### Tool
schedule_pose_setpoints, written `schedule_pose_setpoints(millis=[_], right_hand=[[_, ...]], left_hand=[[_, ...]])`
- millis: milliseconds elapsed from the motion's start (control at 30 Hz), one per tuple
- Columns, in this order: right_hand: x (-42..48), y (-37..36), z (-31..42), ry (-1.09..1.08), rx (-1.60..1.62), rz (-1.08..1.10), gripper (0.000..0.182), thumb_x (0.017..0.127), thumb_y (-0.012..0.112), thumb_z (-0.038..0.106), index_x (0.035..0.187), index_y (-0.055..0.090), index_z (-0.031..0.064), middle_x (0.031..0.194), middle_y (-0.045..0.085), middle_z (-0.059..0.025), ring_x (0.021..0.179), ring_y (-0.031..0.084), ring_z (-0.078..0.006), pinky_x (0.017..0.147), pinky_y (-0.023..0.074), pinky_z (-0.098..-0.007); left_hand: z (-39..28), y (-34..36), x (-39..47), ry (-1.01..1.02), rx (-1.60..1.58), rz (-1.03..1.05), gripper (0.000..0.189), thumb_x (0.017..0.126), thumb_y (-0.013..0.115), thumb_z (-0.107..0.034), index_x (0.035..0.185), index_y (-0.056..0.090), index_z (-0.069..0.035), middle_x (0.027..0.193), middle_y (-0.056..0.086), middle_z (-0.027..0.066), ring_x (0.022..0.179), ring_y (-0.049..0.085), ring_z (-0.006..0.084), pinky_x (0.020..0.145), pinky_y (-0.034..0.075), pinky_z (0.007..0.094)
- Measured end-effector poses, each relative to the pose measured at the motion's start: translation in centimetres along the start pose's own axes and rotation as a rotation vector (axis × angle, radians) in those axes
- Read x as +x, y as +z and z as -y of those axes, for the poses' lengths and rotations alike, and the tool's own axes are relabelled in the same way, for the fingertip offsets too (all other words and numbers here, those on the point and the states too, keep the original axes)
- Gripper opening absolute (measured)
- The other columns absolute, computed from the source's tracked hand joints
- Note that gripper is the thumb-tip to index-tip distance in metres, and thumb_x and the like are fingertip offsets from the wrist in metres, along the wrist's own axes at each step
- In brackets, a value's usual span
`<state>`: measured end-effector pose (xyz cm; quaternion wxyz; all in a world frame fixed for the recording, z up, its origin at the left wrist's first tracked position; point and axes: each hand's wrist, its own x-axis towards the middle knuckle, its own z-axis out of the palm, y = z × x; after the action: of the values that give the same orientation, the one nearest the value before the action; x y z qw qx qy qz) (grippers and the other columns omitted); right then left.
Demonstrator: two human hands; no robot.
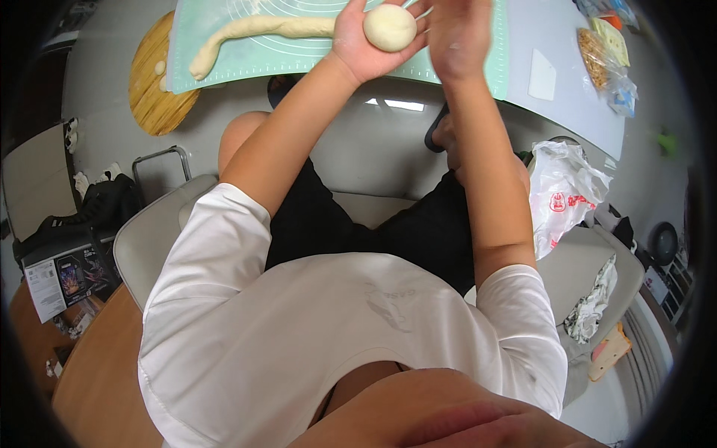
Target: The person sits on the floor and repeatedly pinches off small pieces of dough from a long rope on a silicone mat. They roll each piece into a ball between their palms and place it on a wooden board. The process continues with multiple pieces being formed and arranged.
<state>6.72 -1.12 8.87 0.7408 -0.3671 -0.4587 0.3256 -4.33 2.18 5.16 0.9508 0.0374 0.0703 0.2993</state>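
My left hand (358,47) is palm up, its fingers spread, and a round, smooth dough ball (390,28) rests on it. Close by on the right is my right hand (460,36), upright and blurred, with its fingertips cut off by the top edge of the view. Both are over a mint-green silicone kneading mat (313,60) marked with circles and a ruled edge. A long dough rope (263,26) lies on the mat to the left, its right end hidden behind my left hand.
A round wooden board (150,101) with small dough pieces (160,68) is at the mat's left. On the white table (521,50) lie a white dough scraper (541,75) and bagged food (595,59). A white plastic bag (560,190) is near my right leg.
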Motion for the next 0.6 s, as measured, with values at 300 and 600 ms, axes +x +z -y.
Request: schedule_pose_setpoints(millis=[300,600], right_hand=[[-2.3,-0.4,-0.3,-0.301,-0.942,0.327,0.042,0.097,0.058,0.02,0.135,0.063,0.0016,0.142,0.061,-0.0222,0.131,0.057,-0.0409,0.112,0.0427,-0.0474],[-3.0,0.4,-3.6,0.283,-0.053,-0.108,0.034,0.106,0.048,0.022,0.125,0.064,-0.0002,0.129,0.066,-0.0196,0.125,0.061,-0.034,0.11,0.0458,-0.0399]], left_hand=[[-0.7,-1.0,0.7,0.085,0.039,0.056,0.085,0.102,0.019,-0.075,0.163,0.033,-0.017,0.164,0.037,0.0127,0.149,0.037,0.0337,0.124,0.028,0.0527],[-0.9,-2.1,1.1,0.282,0.189,-0.078,0.089,0.102,0.032,-0.073,0.163,0.024,-0.009,0.146,0.049,0.0168,0.139,0.045,0.0352,0.123,0.029,0.0503]])
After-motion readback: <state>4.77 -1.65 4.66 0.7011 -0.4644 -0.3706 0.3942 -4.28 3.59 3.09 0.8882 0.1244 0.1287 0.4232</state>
